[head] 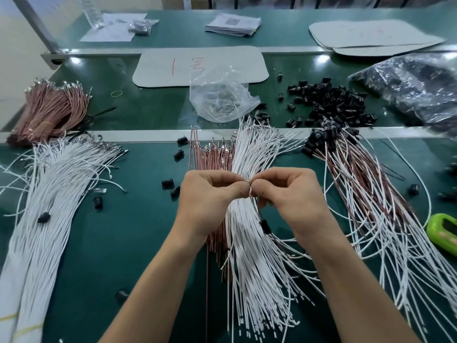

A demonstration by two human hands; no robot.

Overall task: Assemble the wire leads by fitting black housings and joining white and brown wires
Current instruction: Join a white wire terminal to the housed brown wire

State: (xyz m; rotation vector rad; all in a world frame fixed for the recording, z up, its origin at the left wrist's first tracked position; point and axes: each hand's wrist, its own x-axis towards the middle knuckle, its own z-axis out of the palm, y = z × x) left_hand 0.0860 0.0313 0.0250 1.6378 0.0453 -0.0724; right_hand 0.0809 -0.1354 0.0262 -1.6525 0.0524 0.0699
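Observation:
My left hand and my right hand meet fingertip to fingertip above the middle pile of white wires. Both pinch a small metal terminal end of a thin lead between thumb and fingers. That lead hangs down under my right hand with a black housing threaded on it. Brown wires lie under and left of the white pile. Loose black housings are heaped at the back right. Finished white and brown leads with housings fan out on the right.
A large white wire bundle lies at left, a brown wire bundle behind it. A clear plastic bag and grey mat sit at the back, a dark bag far right, a green object at the right edge.

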